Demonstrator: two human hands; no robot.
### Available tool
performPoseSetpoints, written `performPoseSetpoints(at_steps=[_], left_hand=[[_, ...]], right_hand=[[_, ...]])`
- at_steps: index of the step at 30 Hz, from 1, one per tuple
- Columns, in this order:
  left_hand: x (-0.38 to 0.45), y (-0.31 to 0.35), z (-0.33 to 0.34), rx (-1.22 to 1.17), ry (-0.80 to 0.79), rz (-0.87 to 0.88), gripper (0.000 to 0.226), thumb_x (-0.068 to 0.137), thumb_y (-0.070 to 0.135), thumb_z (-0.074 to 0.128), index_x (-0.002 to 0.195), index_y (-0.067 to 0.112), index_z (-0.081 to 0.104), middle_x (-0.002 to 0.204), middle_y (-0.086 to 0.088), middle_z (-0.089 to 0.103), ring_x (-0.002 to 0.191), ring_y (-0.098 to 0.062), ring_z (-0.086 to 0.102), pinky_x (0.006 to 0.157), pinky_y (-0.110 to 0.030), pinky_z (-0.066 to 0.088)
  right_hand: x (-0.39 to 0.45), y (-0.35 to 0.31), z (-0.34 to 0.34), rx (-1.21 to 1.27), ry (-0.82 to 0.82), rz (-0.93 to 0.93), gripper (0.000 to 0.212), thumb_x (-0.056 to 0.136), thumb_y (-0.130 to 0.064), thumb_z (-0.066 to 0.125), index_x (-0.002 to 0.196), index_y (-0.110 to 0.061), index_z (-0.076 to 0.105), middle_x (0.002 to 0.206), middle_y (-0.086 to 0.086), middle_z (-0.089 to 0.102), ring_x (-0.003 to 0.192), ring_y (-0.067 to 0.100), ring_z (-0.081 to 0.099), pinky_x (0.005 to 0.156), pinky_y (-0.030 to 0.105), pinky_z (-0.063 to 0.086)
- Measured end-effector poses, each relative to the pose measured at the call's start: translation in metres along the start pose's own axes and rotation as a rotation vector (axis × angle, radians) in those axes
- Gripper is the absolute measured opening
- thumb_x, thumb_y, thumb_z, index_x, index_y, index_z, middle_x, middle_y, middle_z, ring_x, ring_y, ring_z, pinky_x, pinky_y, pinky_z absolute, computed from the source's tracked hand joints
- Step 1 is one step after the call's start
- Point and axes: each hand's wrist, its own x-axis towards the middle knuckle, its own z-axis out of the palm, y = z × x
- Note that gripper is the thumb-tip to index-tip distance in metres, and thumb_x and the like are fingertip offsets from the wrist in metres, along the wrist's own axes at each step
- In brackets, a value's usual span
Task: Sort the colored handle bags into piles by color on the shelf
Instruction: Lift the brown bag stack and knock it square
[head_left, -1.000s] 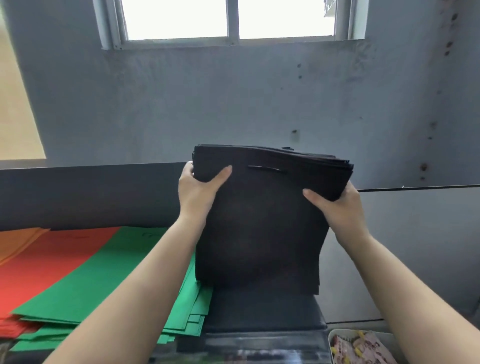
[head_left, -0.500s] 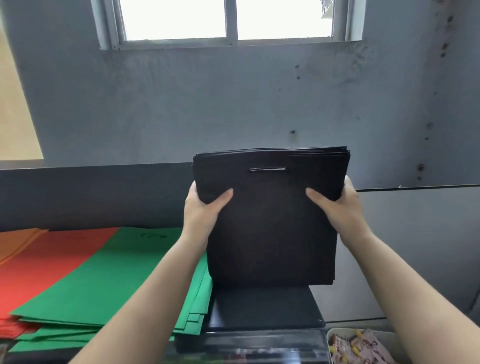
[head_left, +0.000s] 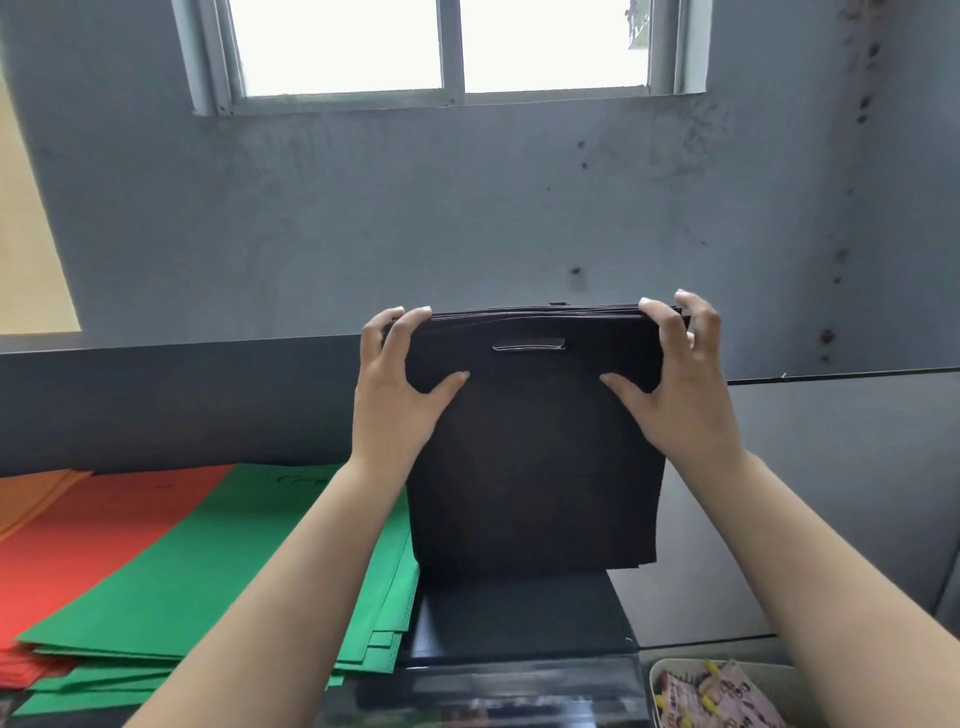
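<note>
1. Squaring up is the step in hand, by my reading: the stack of black bags (head_left: 535, 457) is standing upright on its bottom edge on the shelf (head_left: 519, 618), just right of the green pile (head_left: 208, 566), with the cut-out handle at the top facing the person.
2. The left hand (head_left: 400, 384) is gripping the stack's top left corner, fingers curled over the upper edge and thumb pressing the front face; the right hand (head_left: 680, 379) is mirroring it at the top right corner. Each hand's grip is closed on the bags.
3. Keeping both thumbs level is helping the sheets stay aligned; the top edges are looking nearly flush, though a few layers are showing fanned at the top right.
4. Tapping the bottom edge lightly on the shelf should be evening out the lower corners, where some layers are jutting at the right.
5. Laying the stack flat where it stands is likely the sensible next move, keeping it beside, not over, the green pile; the red pile (head_left: 98, 525) and an orange one (head_left: 31, 493) are lying further left.
6. Loosening one corner early is risking the thin bags sliding apart.
</note>
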Motion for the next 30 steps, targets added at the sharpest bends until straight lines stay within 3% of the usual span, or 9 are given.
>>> performPoseSetpoints(at_steps=[6,10,13,18,20,23,25,27,30], left_hand=[[0.009,0.001,-0.007,0.007,0.001,-0.027,0.061,0.059,0.014,0.089,0.114,0.004,0.062,0.123,-0.015,0.053,0.115,-0.021,0.051,0.092,0.004,0.023],[0.01,0.001,-0.009,0.018,-0.044,-0.013,0.07,0.064,0.019,0.087,0.126,0.009,0.054,0.132,-0.009,0.047,0.119,-0.009,0.043,0.091,0.008,0.018],[0.014,-0.002,-0.007,0.023,-0.026,-0.025,0.066,0.059,0.017,0.09,0.116,0.003,0.06,0.123,-0.016,0.053,0.117,-0.025,0.05,0.095,0.004,0.021],[0.02,-0.004,-0.002,-0.029,-0.029,-0.126,0.069,0.054,0.021,0.092,0.114,0.008,0.06,0.116,-0.001,0.053,0.11,-0.012,0.05,0.092,-0.004,0.029],[0.021,-0.005,-0.002,-0.132,-0.048,-0.244,0.075,0.058,0.024,0.09,0.122,0.018,0.053,0.117,0.009,0.05,0.11,-0.003,0.048,0.091,-0.009,0.035],[0.007,-0.011,-0.003,-0.406,-0.091,-0.534,0.065,0.063,0.027,0.087,0.116,0.031,0.051,0.109,0.023,0.06,0.097,0.014,0.057,0.077,-0.004,0.045],[-0.012,-0.018,-0.001,-0.59,-0.123,-0.711,0.049,0.066,0.024,0.084,0.109,0.027,0.059,0.1,0.014,0.07,0.096,-0.004,0.066,0.074,-0.017,0.053],[-0.026,-0.02,0.001,-0.648,-0.137,-0.795,0.039,0.069,0.018,0.082,0.103,0.024,0.064,0.1,0.005,0.072,0.094,-0.015,0.069,0.078,-0.028,0.054],[-0.014,-0.004,0.002,-0.674,-0.068,-0.742,0.026,0.071,0.017,0.082,0.094,0.02,0.069,0.094,0.001,0.074,0.091,-0.019,0.07,0.078,-0.033,0.055]], right_hand=[[0.002,-0.005,0.001,0.015,-0.012,0.022,0.073,0.069,-0.017,0.084,0.13,-0.003,0.047,0.138,0.018,0.037,0.114,0.037,0.051,0.083,0.045,0.05],[0.008,-0.006,-0.002,0.019,-0.038,0.012,0.081,0.07,-0.018,0.083,0.139,-0.008,0.041,0.135,0.016,0.036,0.109,0.035,0.051,0.084,0.046,0.051],[0.009,-0.004,-0.003,0.017,-0.032,0.044,0.079,0.066,-0.019,0.086,0.131,-0.001,0.046,0.133,0.018,0.038,0.11,0.035,0.051,0.089,0.046,0.049],[0.009,-0.002,0.0,0.054,-0.013,0.109,0.078,0.065,-0.02,0.087,0.128,-0.003,0.046,0.133,0.013,0.038,0.109,0.027,0.05,0.089,0.038,0.045],[0.01,0.003,0.0,0.088,0.014,0.125,0.083,0.064,-0.02,0.087,0.133,-0.006,0.042,0.133,0.011,0.04,0.111,0.019,0.046,0.092,0.025,0.041],[0.001,0.01,0.002,0.442,-0.049,0.332,0.105,0.067,-0.018,0.085,0.148,-0.025,0.018,0.126,-0.013,0.048,0.117,0.005,0.048,0.095,0.014,0.035],[-0.017,0.013,0.009,0.693,-0.163,0.539,0.091,0.07,-0.016,0.083,0.143,-0.025,0.029,0.114,-0.018,0.059,0.11,0.007,0.059,0.096,0.029,0.046],[-0.035,0.016,0.017,0.665,-0.23,0.558,0.051,0.07,-0.013,0.082,0.113,-0.024,0.058,0.101,-0.013,0.067,0.098,0.012,0.065,0.092,0.04,0.052],[-0.03,0.008,0.015,0.7,-0.15,0.512,0.03,0.073,-0.011,0.08,0.089,-0.03,0.064,0.092,-0.013,0.07,0.091,0.013,0.068,0.083,0.034,0.055]])
